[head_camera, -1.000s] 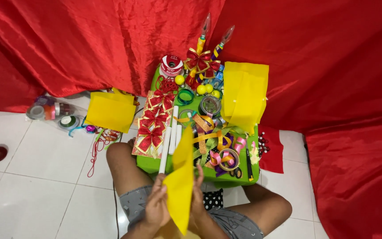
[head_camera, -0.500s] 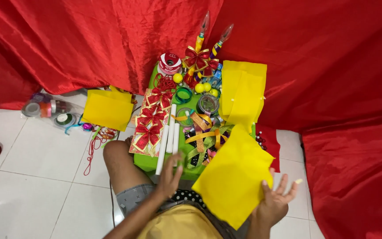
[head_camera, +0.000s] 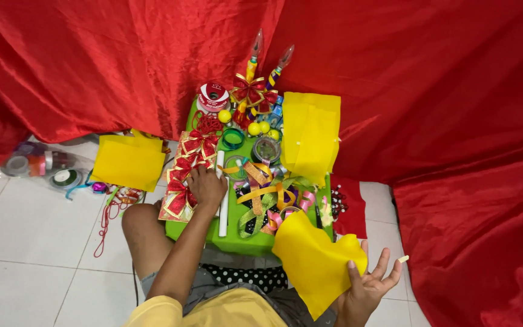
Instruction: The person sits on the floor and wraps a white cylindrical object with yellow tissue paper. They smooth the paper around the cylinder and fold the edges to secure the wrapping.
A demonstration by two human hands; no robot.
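My right hand (head_camera: pixel 367 284) holds a sheet of yellow felt (head_camera: pixel 316 260) low over my lap, the thumb pinning its lower edge while the other fingers stand spread and loose behind it, so the sheet hangs crumpled against the front right corner of the green tray table (head_camera: pixel 237 241). My left hand (head_camera: pixel 207 184) lies palm down on the tray, fingers curled over the card of red and gold bows (head_camera: pixel 184 175) and touching the white glue stick (head_camera: pixel 221 194) that runs alongside it; I cannot tell whether I am gripping anything there or only resting. With so slack a thumb hold the felt could slide off toward the floor tiles (head_camera: pixel 25 242), and its drooping corner could sweep the tangle of ribbon loops (head_camera: pixel 267 200) near that edge off the table. A careless push of my left hand could roll the glue stick off the front. The tray carries most of the supplies: a red ribbon spool (head_camera: pixel 213 97) at the far end, small yellow balls (head_camera: pixel 253 128), a round clear pot (head_camera: pixel 267 148) whose contents I can't make out, and a folded stack of yellow felt (head_camera: pixel 311 136) draped over the right side. On the floor to the left lies another yellow stack (head_camera: pixel 127 160), and beyond it a clear bag of ribbon rolls (head_camera: pixel 40 166).
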